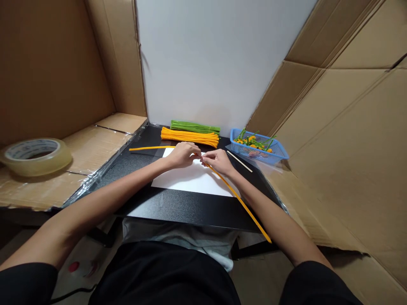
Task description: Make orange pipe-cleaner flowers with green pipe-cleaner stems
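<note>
Head: fingers (209, 156) tight around orange stem (242, 203)

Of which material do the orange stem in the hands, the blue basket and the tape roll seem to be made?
Orange stem: perhaps fuzzy fibre over wire, matte; its end juts past the table without drooping.
Blue basket: likely plastic, slightly glossy; thin lattice walls.
Tape roll: seemingly yellowish plastic film, translucent and shiny; pale printed core, possibly cardboard.
</note>
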A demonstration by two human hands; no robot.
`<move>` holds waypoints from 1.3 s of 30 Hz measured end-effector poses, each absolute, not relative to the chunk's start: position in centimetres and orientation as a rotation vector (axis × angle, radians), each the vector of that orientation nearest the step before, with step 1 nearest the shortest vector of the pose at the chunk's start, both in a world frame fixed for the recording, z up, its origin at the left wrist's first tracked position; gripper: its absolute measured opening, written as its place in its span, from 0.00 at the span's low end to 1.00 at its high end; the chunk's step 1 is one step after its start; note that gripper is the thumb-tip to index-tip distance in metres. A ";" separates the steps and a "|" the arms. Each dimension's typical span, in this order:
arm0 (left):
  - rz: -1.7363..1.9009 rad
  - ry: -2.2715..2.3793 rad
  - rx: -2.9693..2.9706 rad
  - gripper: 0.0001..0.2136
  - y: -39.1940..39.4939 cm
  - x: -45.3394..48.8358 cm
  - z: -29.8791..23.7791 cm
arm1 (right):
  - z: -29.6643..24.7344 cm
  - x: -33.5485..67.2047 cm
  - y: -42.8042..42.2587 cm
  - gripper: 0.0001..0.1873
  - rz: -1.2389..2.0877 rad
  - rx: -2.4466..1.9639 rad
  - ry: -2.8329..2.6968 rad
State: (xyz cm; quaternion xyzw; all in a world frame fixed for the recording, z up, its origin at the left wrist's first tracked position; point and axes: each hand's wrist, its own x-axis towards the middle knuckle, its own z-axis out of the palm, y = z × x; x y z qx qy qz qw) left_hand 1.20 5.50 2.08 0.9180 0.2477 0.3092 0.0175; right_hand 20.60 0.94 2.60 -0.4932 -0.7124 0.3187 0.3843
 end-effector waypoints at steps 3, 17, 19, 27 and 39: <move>1.040 0.691 2.913 0.11 5.3 1.2 2.0 | 2.7 20.6 1.1 0.09 1.048 -1.210 -1.647; 0.802 0.945 2.970 0.11 6.0 0.6 2.0 | 2.5 21.8 1.6 0.15 1.404 -1.320 -1.480; 0.745 1.024 2.937 0.11 6.3 0.4 2.2 | 3.1 22.9 2.0 0.14 1.262 -1.376 -1.565; 0.638 1.171 2.771 0.10 6.4 0.4 2.4 | 3.7 22.9 2.0 0.10 0.114 -1.354 -2.131; 0.685 0.837 2.282 0.15 5.6 1.5 2.8 | 1.2 19.8 0.9 0.20 0.166 -1.350 -2.020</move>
